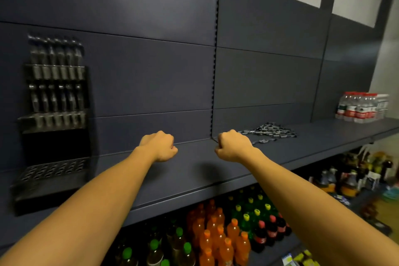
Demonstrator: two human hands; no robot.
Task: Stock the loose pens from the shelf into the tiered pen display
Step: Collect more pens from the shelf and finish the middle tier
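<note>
A black tiered pen display (54,118) stands at the left end of the dark blue shelf (194,170). Its two upper tiers hold rows of pens; the lowest perforated tier (54,170) shows open holes. A pile of loose black-and-grey pens (269,130) lies on the shelf to the right. My left hand (160,145) hovers over the shelf with its fingers curled, and nothing shows in it. My right hand (234,145) is also curled, just left of the pen pile, with one stray pen (264,141) lying beside it. Neither hand visibly holds a pen.
Shrink-wrapped water bottles (362,108) stand at the shelf's far right end. Below the shelf, rows of orange, green and dark soda bottles (222,235) fill the lower level. A dark back panel (151,60) rises behind the shelf.
</note>
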